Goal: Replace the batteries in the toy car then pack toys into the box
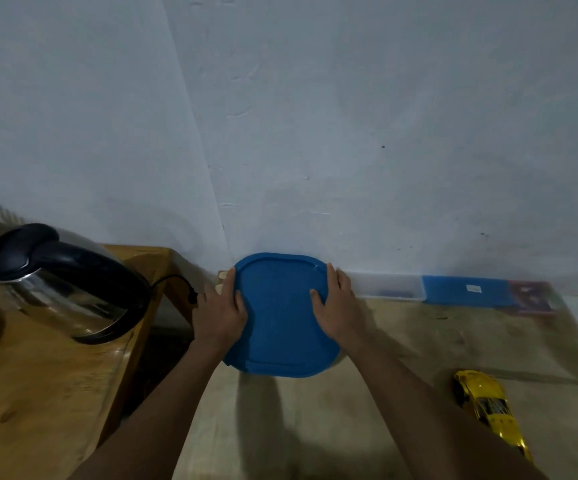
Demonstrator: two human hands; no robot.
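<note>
The left hand (219, 315) lies flat and open-palmed on the left edge of the blue lid (282, 315), fingers spread along its rim; the right hand (338, 306) lies the same way on the lid's right side, thumb pointing inward over the top. Neither hand is curled into a grip; both press down from above.

The wall (350, 116) behind is pale and fills most of the view. The table (402, 341) under the hands is light wood, and a second, darker wooden table (38, 393) stands to the left with a gap between them. On that left table a steel kettle (62, 282) with a black lid and handle sits, its cord (176, 282) trailing off the edge.

The lid covers a box, of which only a sliver (336, 360) shows at the lower right; it stands near the wall. Beside it along the wall lie a clear case (388, 287) and a blue case (464, 289). The yellow car (488, 407) rests on the table well to the right of the box, partly behind the right forearm.
</note>
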